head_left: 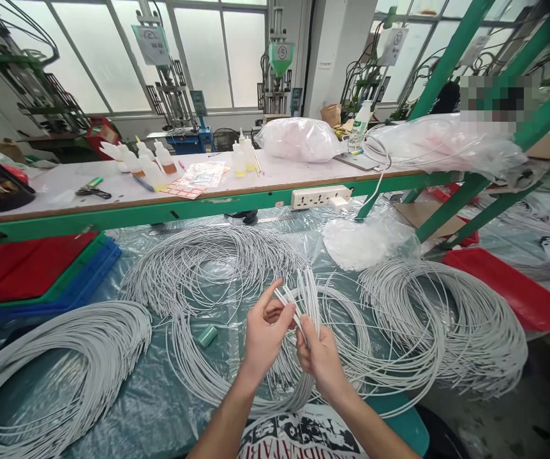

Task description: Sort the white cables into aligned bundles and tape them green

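In the middle of the head view, a bundle of thin white cables [309,290] stands up out of my right hand [320,354], which is closed around it. My left hand [268,331] pinches a few cable ends between thumb and fingers, just left of the bundle, with its index finger stretched upward. Below my hands the held cables curve down into a loose coil [193,366] on the plastic-covered table [150,401]. A small green roll [207,336] lies inside that coil's left side.
More cable coils lie at the back [160,280], left [112,357] and right [490,331]. Stacked trays [30,261] sit at the left, a red tray [509,290] at the right. A green-edged shelf [237,199] with a power strip [320,197], glue bottles [153,171] and plastic bags [298,140] runs across behind.
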Demonstrator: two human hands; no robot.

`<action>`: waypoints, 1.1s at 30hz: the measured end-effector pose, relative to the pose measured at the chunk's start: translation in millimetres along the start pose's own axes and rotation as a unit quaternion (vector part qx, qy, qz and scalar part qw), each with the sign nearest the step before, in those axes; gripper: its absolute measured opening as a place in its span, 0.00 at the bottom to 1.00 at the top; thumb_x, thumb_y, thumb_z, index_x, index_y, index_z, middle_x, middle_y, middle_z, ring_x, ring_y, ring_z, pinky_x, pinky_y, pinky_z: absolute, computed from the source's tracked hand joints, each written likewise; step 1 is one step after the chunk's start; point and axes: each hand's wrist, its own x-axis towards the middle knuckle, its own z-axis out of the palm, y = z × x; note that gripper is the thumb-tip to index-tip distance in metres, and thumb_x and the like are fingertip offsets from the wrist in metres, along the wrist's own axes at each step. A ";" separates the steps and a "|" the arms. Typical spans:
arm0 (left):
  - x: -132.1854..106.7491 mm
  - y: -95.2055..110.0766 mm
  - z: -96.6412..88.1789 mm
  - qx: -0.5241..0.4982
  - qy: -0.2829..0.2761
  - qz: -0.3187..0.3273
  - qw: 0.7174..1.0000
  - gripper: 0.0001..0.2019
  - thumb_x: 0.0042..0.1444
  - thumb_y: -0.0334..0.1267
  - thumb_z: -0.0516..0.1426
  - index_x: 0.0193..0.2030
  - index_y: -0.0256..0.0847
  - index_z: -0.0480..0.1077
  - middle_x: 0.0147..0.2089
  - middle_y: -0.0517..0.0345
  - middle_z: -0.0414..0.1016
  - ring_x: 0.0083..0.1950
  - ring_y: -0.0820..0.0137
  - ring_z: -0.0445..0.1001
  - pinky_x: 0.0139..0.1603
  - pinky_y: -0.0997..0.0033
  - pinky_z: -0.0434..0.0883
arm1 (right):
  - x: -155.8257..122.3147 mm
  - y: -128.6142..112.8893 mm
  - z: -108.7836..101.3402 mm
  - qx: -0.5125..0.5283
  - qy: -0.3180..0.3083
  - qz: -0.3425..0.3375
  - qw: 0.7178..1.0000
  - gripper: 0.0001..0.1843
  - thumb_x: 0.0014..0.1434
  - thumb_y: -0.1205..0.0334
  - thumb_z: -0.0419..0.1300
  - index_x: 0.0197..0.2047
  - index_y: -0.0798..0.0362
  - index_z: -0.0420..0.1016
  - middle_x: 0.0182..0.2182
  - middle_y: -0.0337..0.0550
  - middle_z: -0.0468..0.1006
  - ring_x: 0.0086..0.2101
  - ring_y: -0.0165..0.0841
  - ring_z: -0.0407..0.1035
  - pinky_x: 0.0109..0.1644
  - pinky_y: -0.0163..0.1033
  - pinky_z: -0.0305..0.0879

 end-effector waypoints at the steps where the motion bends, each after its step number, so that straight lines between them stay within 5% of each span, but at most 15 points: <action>1: -0.2 -0.8 1.3 -0.008 0.007 -0.001 1.000 0.29 0.58 0.43 0.60 0.64 0.36 0.62 0.25 0.67 0.65 0.27 0.76 0.69 0.34 0.75 0.70 | 0.3 0.1 0.2 0.003 0.007 0.000 1.000 0.33 0.52 0.30 0.60 0.22 0.53 0.59 0.12 0.26 0.47 0.13 0.19 0.39 0.15 0.26 0.37; 6: 2.6 -2.9 3.5 -0.044 0.010 -0.012 0.999 0.27 0.55 0.44 0.62 0.61 0.39 0.66 0.30 0.61 0.72 0.34 0.72 0.74 0.38 0.73 0.72 | 0.6 -1.0 1.5 -0.001 0.001 0.009 1.000 0.34 0.51 0.29 0.59 0.22 0.53 0.59 0.12 0.26 0.47 0.13 0.19 0.39 0.15 0.27 0.37; 10: 4.4 -4.6 1.5 -0.030 -0.018 -0.015 0.999 0.16 0.56 0.45 0.60 0.46 0.36 0.77 0.35 0.53 0.78 0.38 0.68 0.76 0.41 0.71 0.71 | 0.9 -0.1 -0.1 -0.004 -0.019 0.005 1.000 0.33 0.52 0.29 0.58 0.22 0.53 0.58 0.12 0.26 0.47 0.13 0.19 0.39 0.15 0.27 0.37; 18: -0.1 -10.3 4.7 -0.033 0.007 0.011 0.999 0.13 0.58 0.46 0.58 0.29 0.38 0.69 0.27 0.61 0.70 0.30 0.73 0.68 0.34 0.75 0.66 | -3.0 3.8 -2.5 -0.015 -0.066 0.025 0.997 0.34 0.51 0.29 0.59 0.21 0.53 0.58 0.11 0.25 0.46 0.12 0.19 0.38 0.15 0.27 0.36; 25: 0.0 1.8 8.2 0.005 0.000 0.017 1.000 0.13 0.58 0.46 0.58 0.30 0.37 0.70 0.25 0.62 0.67 0.27 0.75 0.63 0.29 0.77 0.62 | -5.8 5.4 -9.3 -0.007 -0.115 0.048 0.992 0.33 0.52 0.30 0.59 0.21 0.53 0.59 0.11 0.24 0.45 0.13 0.19 0.37 0.16 0.28 0.35; 33: 0.7 -2.3 7.0 0.037 0.063 0.009 0.997 0.15 0.54 0.47 0.61 0.27 0.36 0.74 0.24 0.60 0.70 0.26 0.74 0.65 0.29 0.75 0.62 | -5.7 3.6 -6.3 0.017 -0.070 0.048 0.996 0.32 0.52 0.31 0.60 0.24 0.54 0.62 0.12 0.24 0.46 0.13 0.19 0.37 0.16 0.29 0.34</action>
